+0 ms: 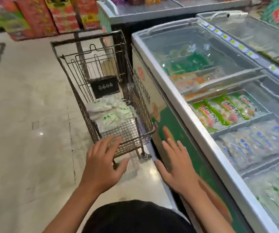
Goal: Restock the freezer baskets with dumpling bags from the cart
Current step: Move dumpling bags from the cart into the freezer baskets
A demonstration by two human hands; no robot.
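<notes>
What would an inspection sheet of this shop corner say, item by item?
Surface: pale glossy floor, bare near the cart.
Job's things: wire cart holding white dumpling bags; freezer beside it, near lid slid open, baskets already stocked with bags.
Clutter: nothing seen.
Hands: left hand and right hand both open, empty, spread in front of the cart.
Cables: nothing seen.
Surroundings: stacked red boxes behind; more freezers farther right.
</notes>
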